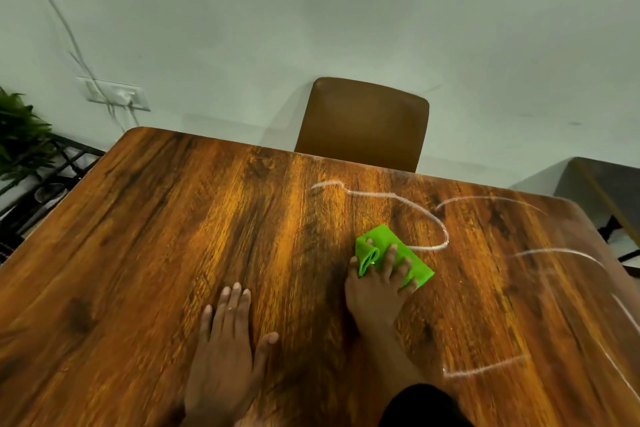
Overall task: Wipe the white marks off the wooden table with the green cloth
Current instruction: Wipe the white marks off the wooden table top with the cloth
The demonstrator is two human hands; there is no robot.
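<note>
Right hand: the right hand presses down on a folded bright green cloth, fingers spread over it and pinning it to the tabletop.
Green cloth: lies flat under the fingertips, on the brown wood-grain table.
White marks: curving white chalk-like lines begin just beyond and to the right of the held cloth, one loop ending just beside it.
Left hand: the left hand lies open and flat on bare wood, holding nothing, well apart from the cloth.
Beyond the table: a brown chair back.
</note>
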